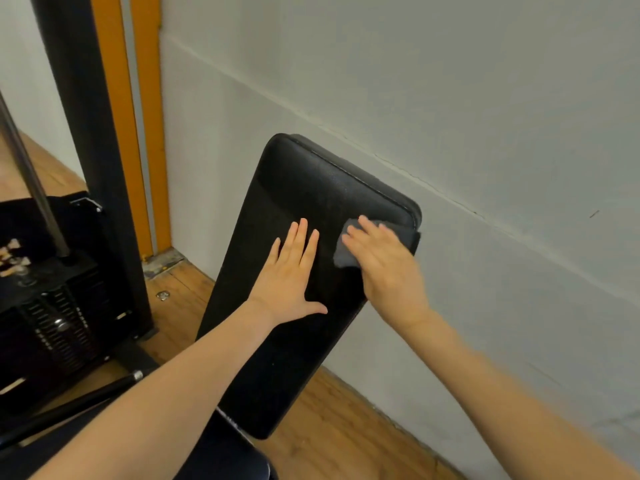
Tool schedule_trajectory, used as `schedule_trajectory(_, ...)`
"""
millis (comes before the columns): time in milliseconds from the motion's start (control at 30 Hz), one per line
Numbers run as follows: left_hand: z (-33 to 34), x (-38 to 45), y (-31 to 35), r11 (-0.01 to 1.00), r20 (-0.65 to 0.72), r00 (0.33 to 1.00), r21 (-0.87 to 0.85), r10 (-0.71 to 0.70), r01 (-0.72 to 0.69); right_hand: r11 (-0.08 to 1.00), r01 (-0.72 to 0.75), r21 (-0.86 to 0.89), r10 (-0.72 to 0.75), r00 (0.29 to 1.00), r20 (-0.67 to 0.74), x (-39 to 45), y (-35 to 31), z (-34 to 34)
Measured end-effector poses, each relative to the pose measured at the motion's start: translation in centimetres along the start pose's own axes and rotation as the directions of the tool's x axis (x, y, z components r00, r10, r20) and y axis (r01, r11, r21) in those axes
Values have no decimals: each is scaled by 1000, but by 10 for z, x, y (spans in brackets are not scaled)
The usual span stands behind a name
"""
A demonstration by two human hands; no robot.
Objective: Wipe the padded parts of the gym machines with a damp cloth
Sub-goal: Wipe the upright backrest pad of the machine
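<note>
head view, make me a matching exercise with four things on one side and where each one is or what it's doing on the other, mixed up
Things:
1. left hand
2. right hand
3. cloth
4. weight stack

States:
a. grey, under the fingers near the pad's far end
b. flat on the black pad, fingers straight
c. left of the pad, by the black post
d. presses the cloth on the pad

Pairs: 1-b, 2-d, 3-a, 4-c
</note>
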State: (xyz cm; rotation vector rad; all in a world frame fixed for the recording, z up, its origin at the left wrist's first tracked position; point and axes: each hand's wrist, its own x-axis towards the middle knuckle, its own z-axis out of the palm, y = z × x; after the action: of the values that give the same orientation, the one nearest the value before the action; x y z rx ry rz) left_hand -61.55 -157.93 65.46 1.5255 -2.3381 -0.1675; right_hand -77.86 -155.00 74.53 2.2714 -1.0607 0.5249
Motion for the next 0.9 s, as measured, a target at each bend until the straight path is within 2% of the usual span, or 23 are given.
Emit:
schedule_trajectory(67,2,1,2,1000,-4,1000,21,-16,16,996,-71,-52,68,996,-63,24,17,-9)
schedule_trajectory(133,5,3,5,999,-7,999,30,-39,39,980,-148,-132,150,989,4,32,28,-4)
schedule_trajectory(200,7,4,7,998,-13,998,40,-53,54,969,-155,-190,172,982,77,23,23,8)
schedule_trajectory(267,7,3,7,998,-31,998,33,-61,62,983,-60,-174,84,987,137,4,10,21)
schedule_trajectory(333,8,2,7,998,-51,997,-6,-66,66,984,90,-156,-44,960,277,-18,-5,30)
schedule_trajectory(400,12,-2,9,993,-63,992,-42,-109,107,981,135,-136,-76,928,366,-28,-13,31)
schedule_trajectory(433,15,-4,9,987,-64,986,-67,-152,148,985,127,-116,-80,937,340,-27,-12,28)
schedule_trajectory(500,20,-8,9,968,-56,972,-121,-228,220,994,78,-69,-63,978,200,-9,-9,17)
schedule_trajectory(600,26,-7,6,964,-38,968,-113,-248,242,999,-32,-37,31,999,-35,29,5,0)
schedule_trajectory(667,27,-7,5,966,-30,970,-109,-241,236,993,-96,-63,94,995,-40,39,15,5)
schedule_trajectory(767,28,-8,3,965,-38,972,-130,-233,226,981,-83,-174,99,991,85,24,6,31)
schedule_trajectory(867,30,-11,6,935,-73,954,-237,-289,265,980,105,-167,-44,943,331,-8,-17,56)
schedule_trajectory(900,31,-13,7,917,-82,942,-271,-326,294,981,126,-150,-58,919,391,-14,-23,58)
